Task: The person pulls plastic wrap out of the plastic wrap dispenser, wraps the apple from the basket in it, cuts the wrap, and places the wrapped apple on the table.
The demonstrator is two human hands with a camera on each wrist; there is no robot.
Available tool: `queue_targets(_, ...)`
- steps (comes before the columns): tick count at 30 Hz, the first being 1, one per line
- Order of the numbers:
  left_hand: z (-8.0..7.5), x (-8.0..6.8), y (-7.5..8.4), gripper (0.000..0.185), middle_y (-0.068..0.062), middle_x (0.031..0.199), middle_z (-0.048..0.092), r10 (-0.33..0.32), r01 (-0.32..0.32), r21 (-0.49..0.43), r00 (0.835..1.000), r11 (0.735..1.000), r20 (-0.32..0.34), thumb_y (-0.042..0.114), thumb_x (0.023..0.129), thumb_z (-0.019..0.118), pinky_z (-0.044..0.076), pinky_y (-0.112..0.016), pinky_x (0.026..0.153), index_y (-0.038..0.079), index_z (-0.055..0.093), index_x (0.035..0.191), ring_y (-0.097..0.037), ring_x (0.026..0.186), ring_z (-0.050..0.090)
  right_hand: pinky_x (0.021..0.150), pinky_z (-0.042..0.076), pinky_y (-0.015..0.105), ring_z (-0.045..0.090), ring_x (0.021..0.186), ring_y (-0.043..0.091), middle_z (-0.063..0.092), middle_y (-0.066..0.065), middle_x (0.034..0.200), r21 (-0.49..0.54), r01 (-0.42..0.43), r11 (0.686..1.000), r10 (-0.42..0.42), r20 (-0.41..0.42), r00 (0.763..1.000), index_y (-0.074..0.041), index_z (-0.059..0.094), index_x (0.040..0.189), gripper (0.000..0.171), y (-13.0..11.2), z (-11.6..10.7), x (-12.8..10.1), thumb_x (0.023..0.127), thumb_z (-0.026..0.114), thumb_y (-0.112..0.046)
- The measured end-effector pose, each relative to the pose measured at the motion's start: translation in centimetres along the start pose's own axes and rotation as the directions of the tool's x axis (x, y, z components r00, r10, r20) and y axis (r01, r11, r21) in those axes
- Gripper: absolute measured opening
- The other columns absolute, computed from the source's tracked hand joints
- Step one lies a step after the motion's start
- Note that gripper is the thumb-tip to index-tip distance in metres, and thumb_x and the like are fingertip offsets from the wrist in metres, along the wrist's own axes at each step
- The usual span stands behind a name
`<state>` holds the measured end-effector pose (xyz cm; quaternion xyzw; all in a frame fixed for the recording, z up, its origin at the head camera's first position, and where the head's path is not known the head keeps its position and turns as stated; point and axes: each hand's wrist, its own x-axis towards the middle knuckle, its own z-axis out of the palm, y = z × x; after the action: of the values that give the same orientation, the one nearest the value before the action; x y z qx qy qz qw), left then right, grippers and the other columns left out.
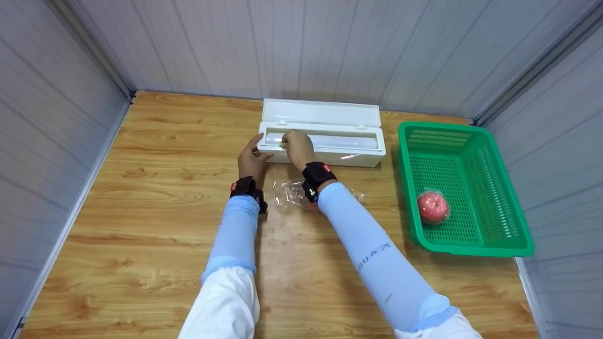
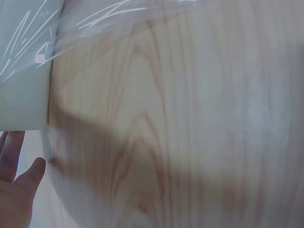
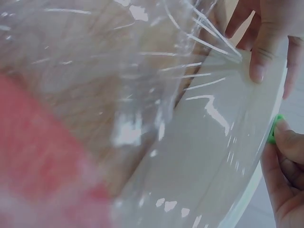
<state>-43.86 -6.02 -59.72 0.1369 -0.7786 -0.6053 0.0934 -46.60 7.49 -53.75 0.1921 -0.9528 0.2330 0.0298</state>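
At table (image 1: 141,226) rear centre: white dispenser (image 1: 325,141), lid open, film roll (image 1: 339,140) lying in the trough. Both hands at its left end.

Left hand (image 1: 252,159) against dispenser's left front corner, fingers fairly straight, thumb along the front wall; pressing, not gripping. Left wrist view: only palm edge and thumb (image 2: 26,178) visible beside dispenser wall (image 2: 23,85), fingers loose, holding nothing.

Right hand (image 1: 297,147) over trough near left end, fingers curled, pinching small green tab (image 1: 283,145) at the rim. Right wrist view: thumb and finger on green tab (image 3: 273,129) at dispenser edge; left thumb (image 3: 262,52) pressing film against dispenser wall (image 3: 209,156).

Film sheet (image 1: 301,193) pulled out over the front, lying crinkled on table under right wrist, just in front of dispenser. Same sheet (image 3: 118,95) fills most of right wrist view, creased, glare on it; cannot tell if cut from roll.

Green basket (image 1: 499,155) at right side of table, well apart from hands. Red apple (image 1: 432,207) inside, toward near left part, looks film-wrapped.

Grey panel walls (image 1: 56,117) around table on three sides. Light blue sleeves, black wrist straps on both arms.
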Motion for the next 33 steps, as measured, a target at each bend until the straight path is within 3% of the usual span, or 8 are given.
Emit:
queue_targets(11,-0.1,-0.5,0.1,0.063,-0.022,0.117,0.061,-0.024,0.024,-0.012,1.0,1.0,-0.009,-0.003,0.077,0.073,0.053,-0.033,0.085,0.02,0.056,0.133,-0.03,0.103,0.061,0.086,0.052,0.035,0.067,0.094,0.026,0.073,0.011,0.095,0.057,-0.015,0.998,0.015,-0.008,1.0,-0.001,0.074,0.09,0.014,1.1,-0.4,-0.7,0.085,0.067,-0.011)
queue_targets(26,-0.1,0.7,-0.4,0.064,-0.018,0.112,0.058,-0.008,0.007,0.041,1.0,0.999,0.018,0.003,0.077,0.075,0.053,-0.028,0.082,0.023,0.055,0.134,-0.024,0.097,0.059,0.09,0.051,0.033,0.066,0.098,0.025,0.073,0.011,0.099,0.106,-0.064,0.992,0.066,-0.018,0.998,-0.002,0.074,0.093,0.013,2.8,-1.8,-1.3,0.087,0.065,-0.008)
queue_targets(33,-0.2,0.1,0.0,0.064,-0.015,0.11,0.054,-0.018,0.017,0.024,1.0,1.0,0.022,0.003,0.078,0.074,0.051,-0.027,0.082,0.024,0.054,0.135,-0.023,0.097,0.057,0.091,0.051,0.032,0.066,0.098,0.025,0.073,0.011,0.098,0.104,-0.083,0.991,0.085,-0.008,0.996,-0.001,0.074,0.094,0.014,3.9,-2.4,-1.7,0.087,0.066,-0.01)
